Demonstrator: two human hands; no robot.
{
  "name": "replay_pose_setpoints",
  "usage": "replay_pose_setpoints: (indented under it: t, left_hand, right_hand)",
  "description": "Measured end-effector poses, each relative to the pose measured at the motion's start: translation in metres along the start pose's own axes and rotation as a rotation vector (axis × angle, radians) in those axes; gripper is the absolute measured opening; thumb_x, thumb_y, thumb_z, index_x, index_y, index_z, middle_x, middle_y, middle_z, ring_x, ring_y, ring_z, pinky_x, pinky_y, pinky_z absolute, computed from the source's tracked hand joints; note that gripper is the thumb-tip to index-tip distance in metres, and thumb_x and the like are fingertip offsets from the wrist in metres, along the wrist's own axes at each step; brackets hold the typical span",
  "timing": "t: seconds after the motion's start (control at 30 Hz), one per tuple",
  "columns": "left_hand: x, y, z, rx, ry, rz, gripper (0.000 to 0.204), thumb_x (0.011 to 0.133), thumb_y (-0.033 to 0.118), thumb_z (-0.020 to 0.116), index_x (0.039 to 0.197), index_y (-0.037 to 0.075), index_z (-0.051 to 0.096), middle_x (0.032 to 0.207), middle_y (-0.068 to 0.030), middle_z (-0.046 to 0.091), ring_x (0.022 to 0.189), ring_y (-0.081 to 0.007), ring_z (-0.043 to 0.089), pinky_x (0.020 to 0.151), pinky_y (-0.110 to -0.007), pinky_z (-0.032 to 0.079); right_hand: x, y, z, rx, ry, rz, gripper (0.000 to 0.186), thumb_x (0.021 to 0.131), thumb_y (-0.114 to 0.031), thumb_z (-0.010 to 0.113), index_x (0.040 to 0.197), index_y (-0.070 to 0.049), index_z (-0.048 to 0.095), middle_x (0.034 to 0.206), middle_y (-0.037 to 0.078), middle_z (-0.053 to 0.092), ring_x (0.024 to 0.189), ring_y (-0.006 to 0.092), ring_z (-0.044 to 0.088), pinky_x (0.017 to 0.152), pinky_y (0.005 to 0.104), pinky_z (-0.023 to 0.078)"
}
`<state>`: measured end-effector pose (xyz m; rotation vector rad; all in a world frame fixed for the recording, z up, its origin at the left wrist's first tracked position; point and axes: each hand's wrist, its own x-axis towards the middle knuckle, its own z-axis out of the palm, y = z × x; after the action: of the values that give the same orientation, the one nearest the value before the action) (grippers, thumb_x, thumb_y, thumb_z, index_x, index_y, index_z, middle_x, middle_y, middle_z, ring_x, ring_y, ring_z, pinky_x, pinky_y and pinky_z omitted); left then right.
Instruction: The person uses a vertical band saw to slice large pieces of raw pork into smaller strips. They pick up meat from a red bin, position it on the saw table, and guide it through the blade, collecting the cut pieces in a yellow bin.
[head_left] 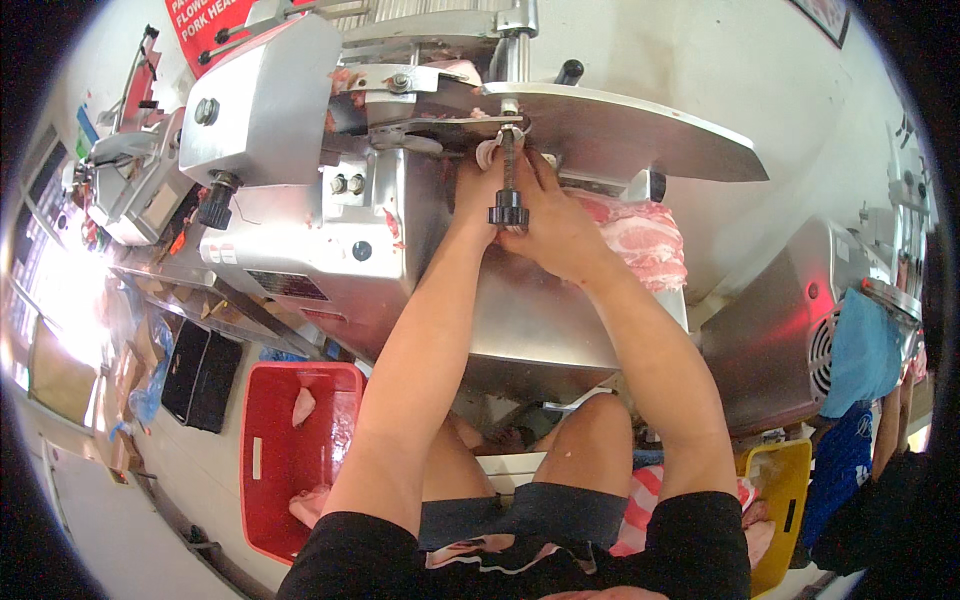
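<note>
Both my hands reach in beneath the blade area of a metal meat slicer (430,190), on either side of an upright threaded rod with a black knob (509,212). My left hand (478,195) is partly behind the rod, its fingers hidden. My right hand (553,228) is just to the rod's right, with its visible fingers stretched up and apart under the slicer's metal plate (640,135). A small pale curled piece (487,153) shows by the fingertips; I cannot tell if either hand touches it. Sliced streaky meat (645,243) lies in a stack beside my right wrist.
A red crate (252,480) with a few meat pieces stands low at left, near a black crate (201,375). At lower right is a yellow crate (798,500) holding meat. Another metal machine (775,320) stands right, a blue cloth (862,350) hanging by it. A second slicer (140,190) is far left.
</note>
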<state>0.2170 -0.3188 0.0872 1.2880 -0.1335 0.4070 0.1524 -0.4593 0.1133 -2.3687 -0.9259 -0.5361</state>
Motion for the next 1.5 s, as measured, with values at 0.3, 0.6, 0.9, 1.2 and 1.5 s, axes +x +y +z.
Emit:
replay_pose_setpoints:
  t: [0.3,0.6,0.9,1.2,1.5]
  left_hand:
    - [0.008,-0.019,-0.013,-0.232,0.152,-0.075,0.035,0.091,0.023,0.07,0.116,0.003,0.057,0.093,-0.0061,0.064,0.078,-0.0187,0.063,0.067,-0.03,0.05]
    - [0.011,-0.018,-0.015,-0.107,0.169,-0.13,0.019,0.096,0.024,0.061,0.108,0.01,0.06,0.097,-0.0066,0.064,0.092,-0.0224,0.062,0.082,-0.038,0.051]
    - [-0.002,0.003,-0.003,-0.125,0.081,-0.125,0.031,0.095,0.026,0.062,0.119,0.006,0.058,0.113,-0.0093,0.065,0.102,-0.0249,0.062,0.089,-0.038,0.05]
    - [-0.018,0.022,0.011,-0.048,0.157,-0.168,0.05,0.087,0.036,0.075,0.119,0.001,0.06,0.112,-0.0121,0.067,0.101,-0.0249,0.065,0.083,-0.036,0.053]
    - [-0.01,0.013,0.004,-0.124,0.274,-0.144,0.025,0.087,0.024,0.07,0.104,0.009,0.059,0.092,-0.0033,0.06,0.083,-0.0198,0.06,0.074,-0.036,0.052]
  right_hand:
    - [-0.003,-0.002,-0.009,-0.035,-0.156,-0.026,0.05,0.079,-0.024,0.072,0.123,-0.004,0.058,0.14,0.022,0.045,0.105,0.0416,0.063,0.091,0.0485,0.051]
    - [0.0,0.005,0.0,0.072,0.105,-0.061,0.095,0.071,-0.029,0.08,0.145,0.004,0.031,0.142,0.03,0.041,0.129,0.0463,0.045,0.108,0.0475,0.04]
    - [0.004,0.012,0.007,0.068,0.131,-0.086,0.11,0.067,-0.03,0.083,0.149,0.006,0.02,0.141,0.033,0.041,0.132,0.0487,0.041,0.113,0.0474,0.035]
    - [-0.002,0.005,-0.002,0.048,0.004,0.013,0.101,0.069,-0.027,0.077,0.15,0.0,0.024,0.148,0.032,0.033,0.117,0.048,0.055,0.095,0.0488,0.051]
    - [-0.003,-0.003,-0.014,-0.062,-0.165,-0.067,0.049,0.075,-0.024,0.072,0.118,-0.003,0.062,0.134,0.018,0.053,0.1,0.0386,0.065,0.087,0.0473,0.054]
